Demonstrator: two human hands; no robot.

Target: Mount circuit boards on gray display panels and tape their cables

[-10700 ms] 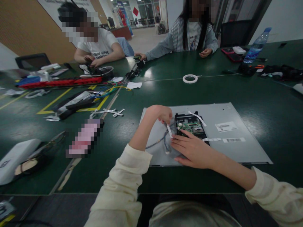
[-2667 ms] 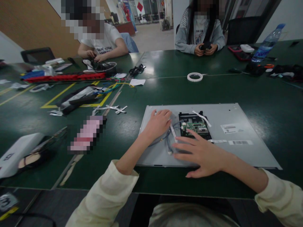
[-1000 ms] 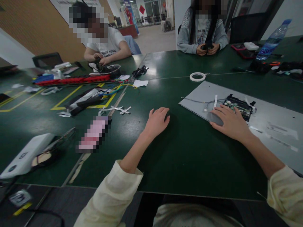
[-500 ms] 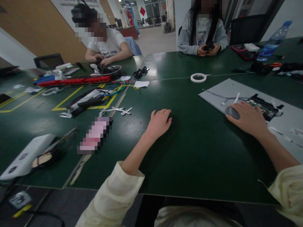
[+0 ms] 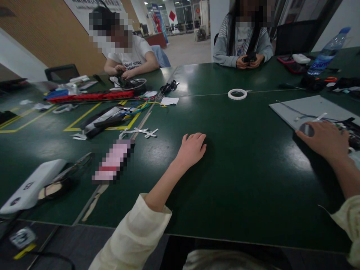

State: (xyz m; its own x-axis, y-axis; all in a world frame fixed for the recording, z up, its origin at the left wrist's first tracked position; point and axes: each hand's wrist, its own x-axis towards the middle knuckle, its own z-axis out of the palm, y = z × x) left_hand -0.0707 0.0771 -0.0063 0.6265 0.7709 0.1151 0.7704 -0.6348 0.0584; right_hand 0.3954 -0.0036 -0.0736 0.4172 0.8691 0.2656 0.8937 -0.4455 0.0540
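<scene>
My left hand rests on the dark green table, its fingers loosely spread and nothing in them. At the right, my right hand grips the near left edge of a flat grey panel. A dark grey rounded patch shows between its thumb and fingers; I cannot tell what it is. Thin cables and a white strip lie on the panel. A black part with a circuit board sits on it, partly behind my fingers and cut off by the frame.
A white tape roll lies ahead. To the left are a phone, a white device, white strips, a black bundle and a red strip. A water bottle stands far right. Two people sit opposite.
My right hand and the grey panel have moved to the right together, and part of the panel is now out of frame. My left hand has stayed in place on the table.
</scene>
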